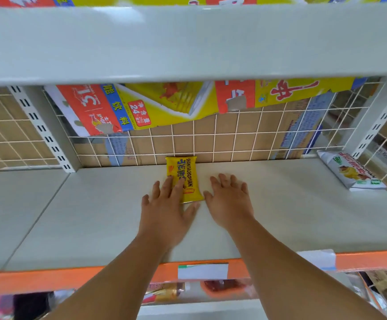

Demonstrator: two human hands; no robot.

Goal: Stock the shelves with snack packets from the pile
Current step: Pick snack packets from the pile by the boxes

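While my left hand (167, 204) lies with straight, spread fingers on the near left part of the yellow snack packet (184, 179), my right hand (228, 199) rests flat and spread on the shelf (95, 215) just beside it, at its four o'clock. Neither hand grips anything. The packet lies flat at twelve o'clock from me, its far end at the wire grid (211, 135) at the back.

I judge it light, soft and puffed with air, its glossy film slippery and its contents likely brittle. So I would slide it under flat fingers, or pinch it by the crimped end seam, not squeeze the middle.

A white packet (354, 172) leans at two o'clock by the right upright.

My fingers hide the packet's near left part, and I cannot tell whether my right thumb touches its corner. The pile is out of view. Goods below the orange label strip (49, 278), at six o'clock, are too blurred to name.
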